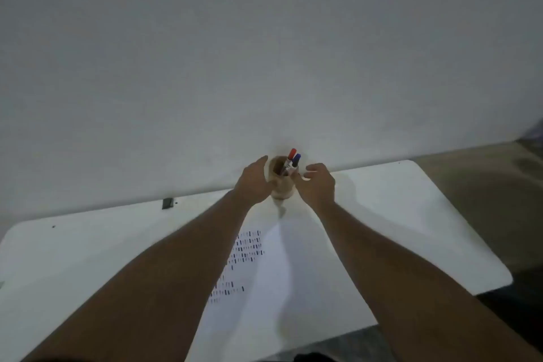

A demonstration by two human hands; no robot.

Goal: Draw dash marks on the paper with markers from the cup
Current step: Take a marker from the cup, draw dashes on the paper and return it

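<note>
A tan cup (282, 185) stands at the table's far edge against the wall. It holds a red-capped marker (291, 154) and a blue-capped marker (296, 158), both leaning right. My left hand (254, 182) curves against the cup's left side. Just right of the cup hovers my right hand (318, 182), fingers apart and empty, its fingertips near the markers. A white paper (264, 279) lies on the table between my forearms, with rows of dark and red dash marks on its left part. My left forearm hides some of the marks.
The white table (411, 214) has rounded corners and butts against a plain grey wall. A small dark object (167, 203) lies at the far left edge. Brownish floor (484, 185) shows to the right.
</note>
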